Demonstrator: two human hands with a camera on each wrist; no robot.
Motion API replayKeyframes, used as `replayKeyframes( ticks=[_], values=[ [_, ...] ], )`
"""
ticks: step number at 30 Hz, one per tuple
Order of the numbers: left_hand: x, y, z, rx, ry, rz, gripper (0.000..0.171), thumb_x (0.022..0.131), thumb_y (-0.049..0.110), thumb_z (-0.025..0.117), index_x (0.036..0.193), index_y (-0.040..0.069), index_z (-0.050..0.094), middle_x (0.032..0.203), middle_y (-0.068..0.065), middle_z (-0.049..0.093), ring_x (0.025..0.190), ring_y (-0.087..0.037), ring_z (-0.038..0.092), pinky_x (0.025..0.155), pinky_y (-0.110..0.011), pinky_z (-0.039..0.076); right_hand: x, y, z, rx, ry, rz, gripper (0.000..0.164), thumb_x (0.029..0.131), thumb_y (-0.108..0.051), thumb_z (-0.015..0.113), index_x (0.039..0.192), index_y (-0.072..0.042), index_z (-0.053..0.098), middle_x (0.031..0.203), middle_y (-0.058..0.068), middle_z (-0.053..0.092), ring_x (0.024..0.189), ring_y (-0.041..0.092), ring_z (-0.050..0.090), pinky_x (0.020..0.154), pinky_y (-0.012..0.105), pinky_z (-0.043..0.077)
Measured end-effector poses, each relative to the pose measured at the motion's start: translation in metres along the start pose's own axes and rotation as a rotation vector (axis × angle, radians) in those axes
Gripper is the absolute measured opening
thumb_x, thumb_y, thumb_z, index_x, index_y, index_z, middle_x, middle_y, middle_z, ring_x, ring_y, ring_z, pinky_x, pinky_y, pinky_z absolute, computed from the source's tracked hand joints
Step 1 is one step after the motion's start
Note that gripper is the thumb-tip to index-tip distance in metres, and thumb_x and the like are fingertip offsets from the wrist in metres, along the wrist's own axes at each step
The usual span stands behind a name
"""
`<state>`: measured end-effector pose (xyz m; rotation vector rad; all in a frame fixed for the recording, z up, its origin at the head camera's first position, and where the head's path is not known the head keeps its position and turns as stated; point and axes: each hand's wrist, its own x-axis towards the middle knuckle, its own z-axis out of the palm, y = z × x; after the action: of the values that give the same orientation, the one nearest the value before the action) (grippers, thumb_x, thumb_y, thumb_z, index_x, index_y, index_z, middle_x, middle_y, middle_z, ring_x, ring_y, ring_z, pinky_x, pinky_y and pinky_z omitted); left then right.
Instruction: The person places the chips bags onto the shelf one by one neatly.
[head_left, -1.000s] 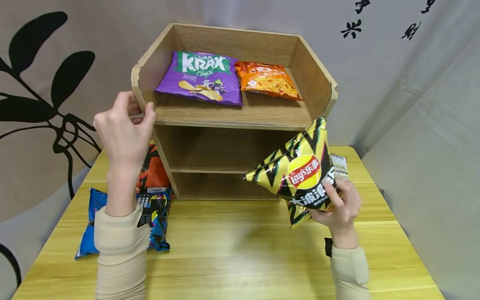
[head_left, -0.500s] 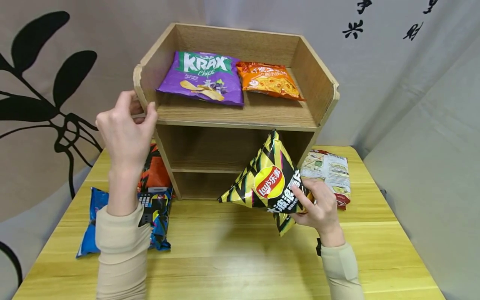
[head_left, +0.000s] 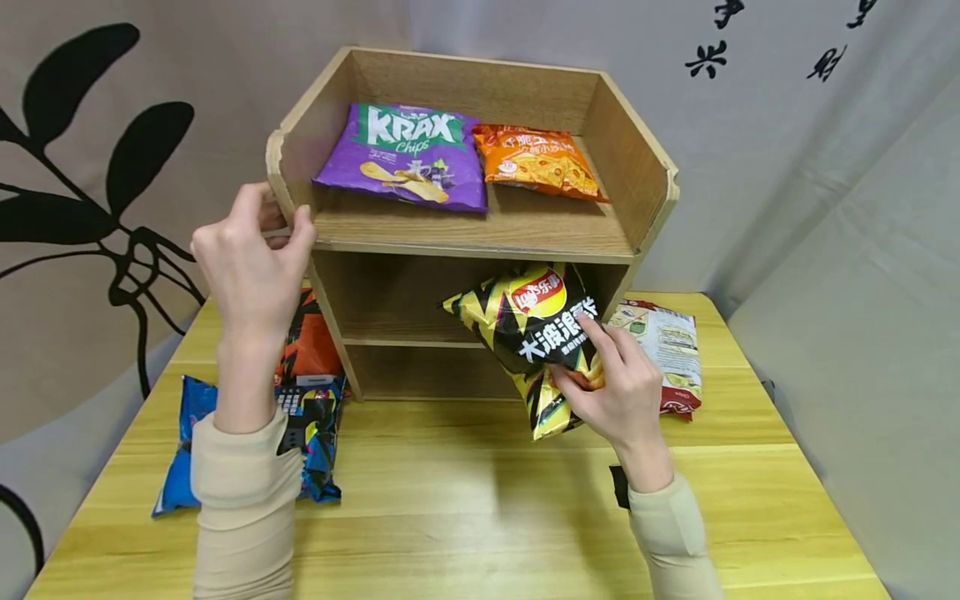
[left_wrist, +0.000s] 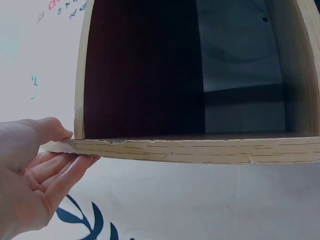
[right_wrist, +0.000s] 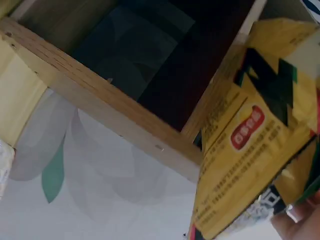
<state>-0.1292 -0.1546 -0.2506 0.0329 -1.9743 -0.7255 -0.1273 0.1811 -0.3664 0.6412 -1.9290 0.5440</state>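
A wooden shelf (head_left: 465, 232) stands on the table, its front facing me. With my left hand (head_left: 255, 258) I hold the front edge of its left side panel. In the left wrist view the thumb of the left hand (left_wrist: 37, 170) lies on one face of the panel (left_wrist: 200, 150) and the fingers on the other. My right hand (head_left: 618, 387) grips a yellow-and-black Lay's chip bag (head_left: 517, 333) by its lower right part. This bag is tilted at the opening of the middle compartment, its top edge under the upper board. In the right wrist view the chip bag (right_wrist: 245, 155) hides most of that hand.
A purple Krax chip bag (head_left: 408, 158) and an orange snack bag (head_left: 536, 162) lie on the top level. Blue bags (head_left: 318, 442) and a red-orange bag (head_left: 309, 342) lie left of the shelf. Another chip bag (head_left: 667, 354) lies to its right on the table (head_left: 450, 517).
My right hand has carried the Lay's bag leftward, then up to the middle compartment, tipping its top away from me. The bag on the right has come into view. The left hand keeps its place.
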Motion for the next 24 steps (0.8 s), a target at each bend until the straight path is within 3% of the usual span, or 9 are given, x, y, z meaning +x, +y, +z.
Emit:
replayKeyframes(
  ticks=[7,11,19,24],
  values=[
    [0.0,-0.001,0.001,0.002,-0.007,-0.005,0.027,0.089,0.017,0.058,0.101,-0.006,0.064,0.091,-0.02,0.073,0.076,-0.036,0.072,0.065,0.009,0.025,0.013,-0.017,0.014,-0.068,-0.074,0.055,0.058,0.073,-0.034,0.072,0.122,-0.007,0.058,0.089,0.018,0.062,0.07,0.033,0.061,0.059,0.045,0.052],
    [0.0,-0.001,0.002,-0.002,0.01,-0.023,0.025,0.088,0.017,0.058,0.1,-0.005,0.065,0.09,-0.018,0.074,0.074,-0.037,0.071,0.065,0.009,0.024,0.015,-0.023,0.021,-0.077,-0.138,0.099,0.057,0.07,-0.033,0.077,0.114,-0.004,0.054,0.09,0.016,0.062,0.072,0.032,0.061,0.06,0.044,0.052],
    [0.0,-0.001,0.002,-0.007,0.005,-0.028,0.025,0.088,0.016,0.058,0.1,-0.006,0.065,0.091,-0.019,0.074,0.074,-0.037,0.072,0.064,0.009,0.025,0.026,-0.044,0.033,-0.241,-0.321,0.141,0.062,0.071,-0.056,0.073,0.106,-0.007,0.062,0.096,0.018,0.062,0.083,0.036,0.061,0.07,0.046,0.05],
    [0.0,-0.001,0.002,-0.002,0.009,-0.03,0.026,0.089,0.017,0.058,0.1,-0.005,0.065,0.091,-0.018,0.074,0.075,-0.037,0.071,0.064,0.009,0.024,0.033,-0.056,0.041,-0.298,-0.383,0.124,0.067,0.072,-0.065,0.067,0.106,-0.008,0.063,0.092,0.017,0.061,0.081,0.037,0.059,0.072,0.045,0.049]
  ],
)
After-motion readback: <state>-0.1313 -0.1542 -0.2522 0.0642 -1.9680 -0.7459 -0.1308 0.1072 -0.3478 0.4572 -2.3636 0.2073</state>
